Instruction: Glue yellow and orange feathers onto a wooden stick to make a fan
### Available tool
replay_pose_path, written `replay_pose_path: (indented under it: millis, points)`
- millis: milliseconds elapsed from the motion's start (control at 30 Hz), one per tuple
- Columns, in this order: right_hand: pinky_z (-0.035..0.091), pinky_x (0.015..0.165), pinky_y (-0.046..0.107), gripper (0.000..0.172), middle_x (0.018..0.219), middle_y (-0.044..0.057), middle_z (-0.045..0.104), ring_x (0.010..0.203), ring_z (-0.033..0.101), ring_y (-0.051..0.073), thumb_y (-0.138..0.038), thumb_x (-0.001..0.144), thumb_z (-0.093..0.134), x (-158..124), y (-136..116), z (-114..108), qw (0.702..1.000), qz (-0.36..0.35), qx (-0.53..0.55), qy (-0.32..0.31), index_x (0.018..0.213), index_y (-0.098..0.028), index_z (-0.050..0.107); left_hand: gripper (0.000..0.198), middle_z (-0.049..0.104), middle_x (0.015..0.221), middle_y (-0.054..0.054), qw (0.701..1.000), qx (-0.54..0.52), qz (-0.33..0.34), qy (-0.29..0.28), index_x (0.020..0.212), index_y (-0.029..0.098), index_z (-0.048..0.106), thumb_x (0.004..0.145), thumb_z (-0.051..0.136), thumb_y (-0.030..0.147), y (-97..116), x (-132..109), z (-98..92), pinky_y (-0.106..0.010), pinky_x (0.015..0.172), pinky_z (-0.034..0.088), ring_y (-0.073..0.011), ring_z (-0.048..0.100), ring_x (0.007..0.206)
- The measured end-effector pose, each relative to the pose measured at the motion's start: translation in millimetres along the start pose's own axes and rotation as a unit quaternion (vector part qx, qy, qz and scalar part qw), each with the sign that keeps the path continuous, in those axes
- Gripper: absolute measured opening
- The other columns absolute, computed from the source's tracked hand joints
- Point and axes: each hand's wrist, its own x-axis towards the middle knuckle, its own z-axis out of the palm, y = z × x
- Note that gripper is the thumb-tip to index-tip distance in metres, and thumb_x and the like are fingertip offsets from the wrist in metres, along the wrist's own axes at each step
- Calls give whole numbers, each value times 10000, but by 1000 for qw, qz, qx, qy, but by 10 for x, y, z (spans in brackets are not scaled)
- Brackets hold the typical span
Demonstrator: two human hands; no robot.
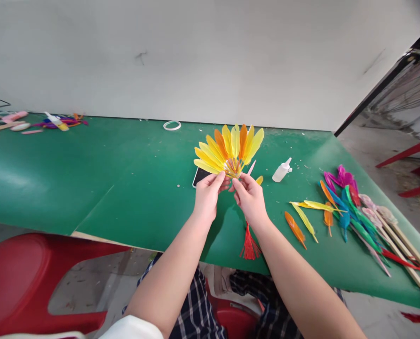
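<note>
I get bright, diffuse light. Pale glare on green tabletop [142, 197], far left; soft shadow mid-table. Edges stretched, far-left clutter [15, 117] smeared.

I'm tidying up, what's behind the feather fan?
Past the fan, part of a phone shows at left, a pale slim object and yellow tip at right. Fan, left hand and right hand cover the rest.

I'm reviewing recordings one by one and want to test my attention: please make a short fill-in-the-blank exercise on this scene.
1. The left hand and right hand hold a feather fan coloured yellow and ____.
2. The tassel below the right hand is ____.
3. The tabletop is ____.
4. The partly hidden phone is nearer the ____ hand.

Missing words: orange; red; green; left.
</note>
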Motion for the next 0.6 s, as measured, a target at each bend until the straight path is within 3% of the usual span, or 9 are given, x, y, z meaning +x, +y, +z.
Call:
replay_pose_path:
  millis: [133, 333, 600]
  points:
    - [228, 308, 168, 253, 574, -57, 517, 341, 347, 21, -371, 754, 566, 5, -6, -6, 1000, 5, 7, 6, 926, -186, 555, 230, 639, 665, -26, 1000, -3, 14, 23, 718, 128, 657, 680, 667, 355, 20, 27, -32, -199, 551, 444, -95, 586, 592]
    - [204, 303, 162, 222, 556, -65, 511, 330, 322, 15, -374, 751, 570, 4, -20, -9, 999, 26, 20, 0, 868, -186, 552, 251, 623, 650, -17, 991, -3, 91, 100, 747, 136, 639, 671, 668, 373, 132, 112, -144, -183, 515, 439, -95, 584, 586]
    - [214, 310, 157, 231, 535, -64, 508, 342, 335, 20, -401, 750, 570, -10, -28, -11, 999, 28, 7, -28, 824, -185, 538, 254, 616, 650, -19, 986, 26, 99, 129, 724, 126, 635, 644, 682, 363, 170, 150, -206, -181, 493, 440, -89, 564, 562]
